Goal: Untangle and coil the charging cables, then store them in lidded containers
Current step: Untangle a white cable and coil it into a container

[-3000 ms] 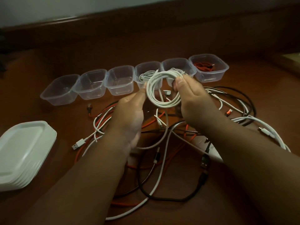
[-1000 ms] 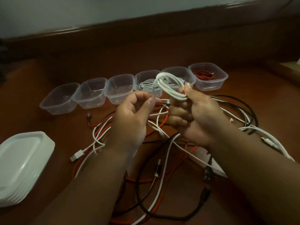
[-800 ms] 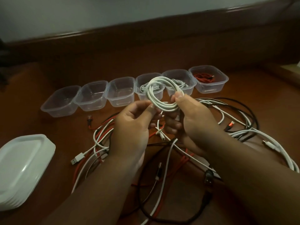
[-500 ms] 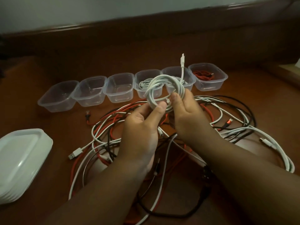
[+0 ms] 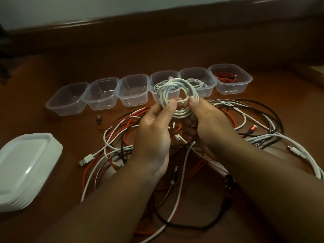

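White cable coil (image 5: 177, 95), wound into several loops, is held upright above the table between both hands, in front of the row of clear containers (image 5: 133, 91). The left hand (image 5: 154, 130) pinches the coil's lower left arc between thumb and forefinger; the right hand (image 5: 208, 120) grips the lower right arc, thumb on top and fingers curled beneath. The two hands sit close together, both arms reaching forward from the bottom of the view, palms turned inward.

The step in hand appears to be the finishing of one coil: the loops look gathered, and whether a loose tail remains cannot be told. The next move probably calls for keeping the loops pinched so they do not spring apart, then lowering the coil into an empty container. Of six containers, the three on the left look empty; the fourth and fifth hold white cable, and the far right container (image 5: 231, 79) holds a red cable.

Beneath the hands lies the tangle of loose cables (image 5: 122, 137), white, red and black, spread across the brown table (image 5: 52, 71) and not yet sorted. A stack of white lids (image 5: 24, 165) rests at the left edge, well apart from the containers; no container is lidded yet.
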`<move>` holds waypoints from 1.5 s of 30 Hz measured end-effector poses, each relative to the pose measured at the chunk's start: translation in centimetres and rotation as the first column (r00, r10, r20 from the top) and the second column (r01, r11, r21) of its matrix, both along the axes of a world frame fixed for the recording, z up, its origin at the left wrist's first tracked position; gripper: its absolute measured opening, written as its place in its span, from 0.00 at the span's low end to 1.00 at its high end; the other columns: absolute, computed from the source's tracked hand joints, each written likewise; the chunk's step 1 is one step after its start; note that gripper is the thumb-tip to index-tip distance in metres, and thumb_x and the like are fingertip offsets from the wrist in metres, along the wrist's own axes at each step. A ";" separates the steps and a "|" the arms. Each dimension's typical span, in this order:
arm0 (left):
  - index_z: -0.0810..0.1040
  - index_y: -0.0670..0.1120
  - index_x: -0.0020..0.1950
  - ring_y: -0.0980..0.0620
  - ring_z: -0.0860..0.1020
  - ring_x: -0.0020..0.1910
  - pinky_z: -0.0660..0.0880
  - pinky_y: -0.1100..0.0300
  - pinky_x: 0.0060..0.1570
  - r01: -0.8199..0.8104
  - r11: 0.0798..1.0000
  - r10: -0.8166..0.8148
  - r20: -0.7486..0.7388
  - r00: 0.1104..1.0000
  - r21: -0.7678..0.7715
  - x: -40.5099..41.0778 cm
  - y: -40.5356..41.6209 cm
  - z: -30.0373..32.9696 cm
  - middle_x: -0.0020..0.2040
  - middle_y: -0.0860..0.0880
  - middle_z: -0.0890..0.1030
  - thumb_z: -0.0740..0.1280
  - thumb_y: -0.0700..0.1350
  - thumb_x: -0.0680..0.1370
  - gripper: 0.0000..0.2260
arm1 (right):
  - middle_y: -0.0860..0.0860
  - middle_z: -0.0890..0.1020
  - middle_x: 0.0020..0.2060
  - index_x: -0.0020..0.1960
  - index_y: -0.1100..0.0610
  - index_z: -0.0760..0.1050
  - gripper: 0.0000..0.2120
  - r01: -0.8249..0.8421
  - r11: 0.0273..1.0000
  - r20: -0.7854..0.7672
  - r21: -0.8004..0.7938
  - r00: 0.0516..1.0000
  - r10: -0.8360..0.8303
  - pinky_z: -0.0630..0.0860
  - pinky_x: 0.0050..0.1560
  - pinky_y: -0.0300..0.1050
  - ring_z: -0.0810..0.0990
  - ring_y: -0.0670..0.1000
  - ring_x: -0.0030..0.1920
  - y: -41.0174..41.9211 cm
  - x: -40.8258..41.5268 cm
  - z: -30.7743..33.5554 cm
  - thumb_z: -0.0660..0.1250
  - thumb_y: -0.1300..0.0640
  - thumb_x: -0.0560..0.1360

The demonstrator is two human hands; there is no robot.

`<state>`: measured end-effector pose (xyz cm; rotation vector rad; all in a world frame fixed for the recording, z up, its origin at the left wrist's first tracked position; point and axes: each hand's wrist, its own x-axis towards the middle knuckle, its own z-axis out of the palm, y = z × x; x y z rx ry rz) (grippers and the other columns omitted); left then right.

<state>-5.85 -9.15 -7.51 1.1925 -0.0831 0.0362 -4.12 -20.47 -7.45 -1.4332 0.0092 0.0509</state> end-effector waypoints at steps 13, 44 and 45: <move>0.80 0.48 0.52 0.57 0.80 0.39 0.76 0.62 0.38 -0.027 0.910 0.035 -0.010 0.999 0.413 1.3 1.6 0.7 0.41 0.51 0.83 0.68 0.38 0.78 0.07 | 0.47 0.72 0.27 0.44 0.54 0.72 0.13 0.058 0.998 0.028 -0.018 0.998 -0.058 0.68 0.31 0.42 0.69 0.45 0.27 -0.8 0.5 0.7 0.55 0.52 0.84; 0.84 0.44 0.54 0.48 0.85 0.50 0.80 0.57 0.51 -0.120 0.941 0.090 0.107 0.990 0.317 1.5 1.6 0.1 0.48 0.45 0.87 0.65 0.35 0.79 0.09 | 0.50 0.74 0.34 0.49 0.55 0.73 0.12 -0.068 0.995 0.002 -0.074 0.998 0.068 0.70 0.39 0.47 0.72 0.49 0.34 -0.8 -0.1 1.2 0.54 0.51 0.85; 0.83 0.42 0.55 0.48 0.85 0.50 0.80 0.57 0.52 -0.101 0.963 0.084 0.079 0.993 0.251 1.3 1.4 0.1 0.50 0.44 0.86 0.65 0.35 0.79 0.10 | 0.50 0.75 0.33 0.49 0.56 0.73 0.12 -0.094 0.995 -0.016 -0.010 0.995 0.094 0.70 0.38 0.47 0.72 0.50 0.33 -0.7 0.0 1.0 0.55 0.52 0.85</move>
